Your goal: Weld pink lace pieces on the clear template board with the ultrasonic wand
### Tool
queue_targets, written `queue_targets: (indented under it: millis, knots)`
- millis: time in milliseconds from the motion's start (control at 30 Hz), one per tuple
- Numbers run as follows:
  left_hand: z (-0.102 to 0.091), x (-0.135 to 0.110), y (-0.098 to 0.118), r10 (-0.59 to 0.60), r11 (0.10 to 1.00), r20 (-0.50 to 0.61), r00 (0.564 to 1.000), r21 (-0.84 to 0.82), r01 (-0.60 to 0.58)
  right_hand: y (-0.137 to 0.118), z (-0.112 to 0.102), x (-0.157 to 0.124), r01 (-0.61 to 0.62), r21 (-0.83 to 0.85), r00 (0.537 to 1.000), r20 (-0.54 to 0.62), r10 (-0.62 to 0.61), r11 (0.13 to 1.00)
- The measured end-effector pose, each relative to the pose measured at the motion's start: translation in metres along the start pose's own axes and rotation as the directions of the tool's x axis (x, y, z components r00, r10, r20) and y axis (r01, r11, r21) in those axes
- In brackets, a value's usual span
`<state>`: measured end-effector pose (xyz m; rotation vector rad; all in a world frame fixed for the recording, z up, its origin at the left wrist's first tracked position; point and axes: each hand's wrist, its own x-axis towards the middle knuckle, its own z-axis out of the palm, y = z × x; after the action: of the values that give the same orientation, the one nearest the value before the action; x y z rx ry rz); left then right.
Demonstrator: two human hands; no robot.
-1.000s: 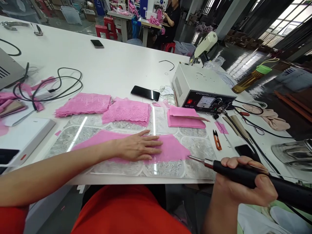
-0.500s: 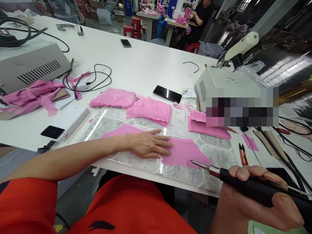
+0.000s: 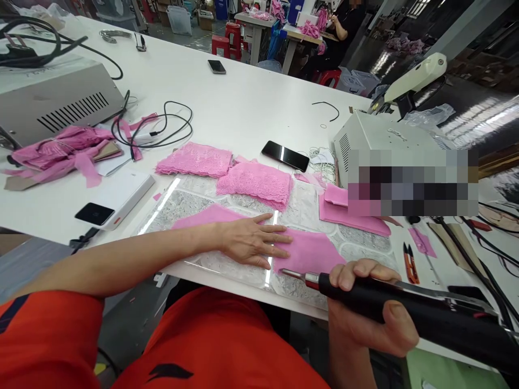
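Observation:
A piece of pink fabric [image 3: 310, 249] lies flat on a clear, stone-patterned mat [image 3: 190, 192] at the table's near edge. My left hand [image 3: 251, 240] rests palm down on the fabric with fingers spread. In my right hand [image 3: 368, 308] is a black-handled pen-like tool [image 3: 405, 302] with a pointed metal tip, gripped around its handle. The tip is at the fabric's near edge, just right of my left fingertips; whether it touches I cannot tell. Behind the fabric sit two stacks of pink lace [image 3: 255, 183]. Folded pink fabric [image 3: 357, 219] lies to the right.
Grey metal boxes stand at left [image 3: 65, 100] and right [image 3: 373, 135]. A black phone [image 3: 285, 155] lies behind the lace; a white box [image 3: 125, 202] is at left. Orange-handled thread snips [image 3: 410, 263] and several cables [image 3: 482, 265] lie at right. A person [image 3: 344, 32] sits farther back.
My right hand has moved left with the tool, its tip sliding along the fabric's near edge towards my left hand. My left hand stays on the fabric. The whole view has shifted slightly.

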<state>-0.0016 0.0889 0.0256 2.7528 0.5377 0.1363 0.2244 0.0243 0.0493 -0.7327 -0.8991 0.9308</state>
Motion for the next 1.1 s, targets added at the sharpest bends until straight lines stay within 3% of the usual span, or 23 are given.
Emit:
queue_targets:
  millis: [200,400,667,1100]
  knots:
    - [0.0022,-0.0021,-0.0009,0.029,1.0,-0.066,0.997,0.002,-0.029,0.0031,0.0026,-0.0008,0.001,-0.004,1.0,0.013,-0.001,1.0]
    - [-0.0009,-0.0013,0.0001,0.011,1.0,-0.022,1.0,0.0,-0.011,0.005,0.0045,-0.0014,-0.001,0.007,0.999,0.041,0.001,1.0]
    - [-0.0025,-0.0007,0.0,-0.01,0.997,-0.041,0.999,-0.071,0.007,0.0071,0.0028,-0.0004,0.012,0.027,0.994,0.109,-0.015,1.0]
    - [-0.0029,-0.0008,-0.0013,-0.014,1.0,0.044,0.999,-0.021,0.015,0.0058,0.0021,-0.0014,0.011,0.04,0.986,0.165,-0.017,0.999]
